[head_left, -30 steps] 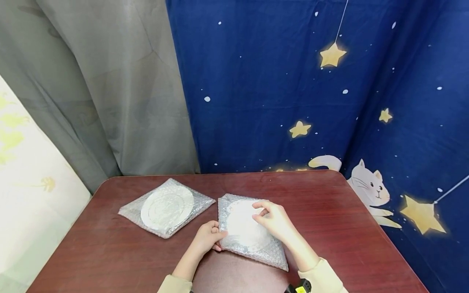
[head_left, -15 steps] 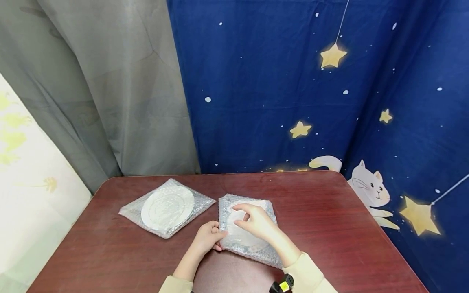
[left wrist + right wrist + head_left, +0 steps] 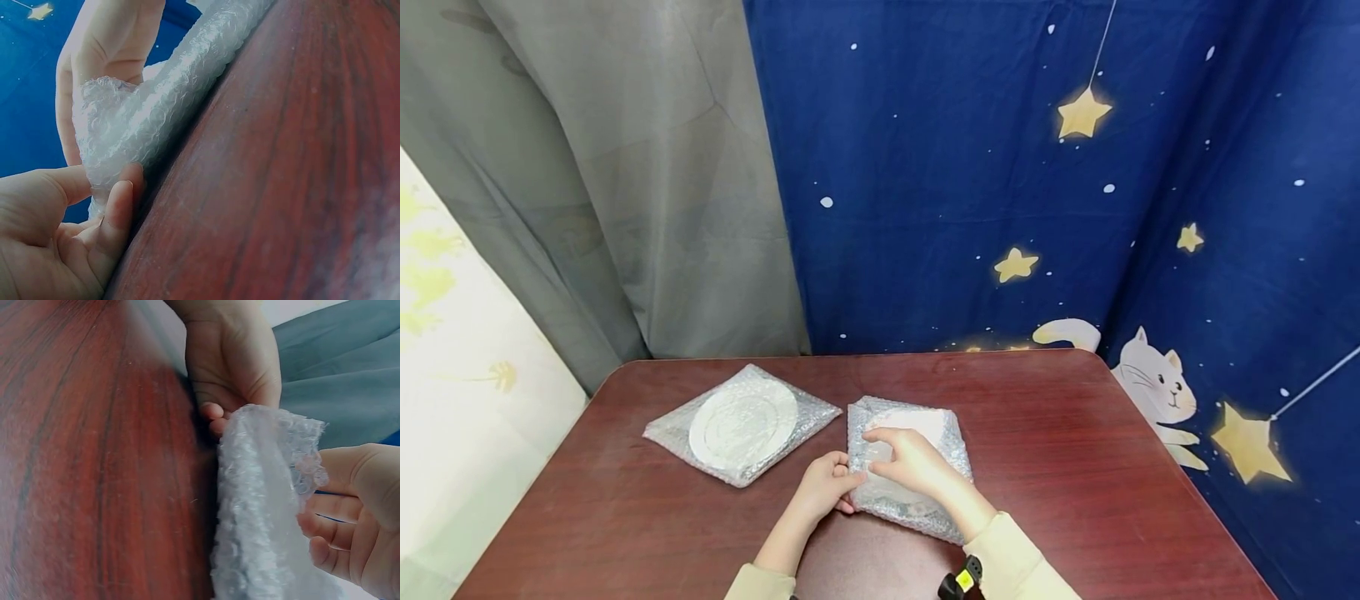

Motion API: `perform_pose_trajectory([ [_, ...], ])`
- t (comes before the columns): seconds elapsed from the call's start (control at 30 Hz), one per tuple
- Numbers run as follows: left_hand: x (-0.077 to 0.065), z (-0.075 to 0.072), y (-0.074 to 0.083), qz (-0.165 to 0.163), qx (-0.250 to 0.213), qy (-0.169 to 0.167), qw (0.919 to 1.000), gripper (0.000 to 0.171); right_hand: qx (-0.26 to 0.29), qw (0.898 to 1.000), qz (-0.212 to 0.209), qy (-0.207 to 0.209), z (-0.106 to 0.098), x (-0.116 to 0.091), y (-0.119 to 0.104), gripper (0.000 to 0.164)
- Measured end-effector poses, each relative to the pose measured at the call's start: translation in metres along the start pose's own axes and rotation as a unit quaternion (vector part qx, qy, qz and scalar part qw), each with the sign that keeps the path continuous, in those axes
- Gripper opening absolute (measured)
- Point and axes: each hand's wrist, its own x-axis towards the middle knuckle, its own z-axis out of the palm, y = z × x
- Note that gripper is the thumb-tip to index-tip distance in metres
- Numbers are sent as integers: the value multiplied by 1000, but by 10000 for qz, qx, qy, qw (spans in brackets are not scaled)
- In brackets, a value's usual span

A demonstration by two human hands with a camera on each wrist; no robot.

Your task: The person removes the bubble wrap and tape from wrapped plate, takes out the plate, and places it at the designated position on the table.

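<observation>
A white round plate lies inside bubble wrap near the middle of the table. My left hand pinches the left edge of that wrap between thumb and fingers, low against the tabletop. Above the plate hovers my right hand, thumb and index finger spread in a C. In the right wrist view, the loosely bent fingers of the right hand meet a raised flap of bubble wrap. Part of the thumb is hidden by that flap, and I see no clear pinch.
To the left lies a second white plate in bubble wrap, turned like a diamond. Both packages rest on a dark red wooden table. Behind its far edge hang a grey curtain and a blue star-patterned curtain.
My right hand has moved left across the wrapped plate, from its right side toward my left hand. My left hand keeps its grip in place, and the second package has not moved.
</observation>
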Motion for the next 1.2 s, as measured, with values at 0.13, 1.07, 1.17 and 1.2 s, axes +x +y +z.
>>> perform_pose_trajectory([
  [0.13,2,0,0,5,-14,35,10000,28,-88,9999,83,-27,4,2,3,41],
  [1.07,1,1,-3,50,-89,0,9999,29,-317,9972,660,169,15,3,2,26],
  [1.17,1,1,-3,37,-110,-13,9999,30,-299,9972,658,199,15,2,2,24],
  [1.2,1,1,-3,35,-107,-18,9999,30,-291,9972,664,203,16,2,3,24],
])
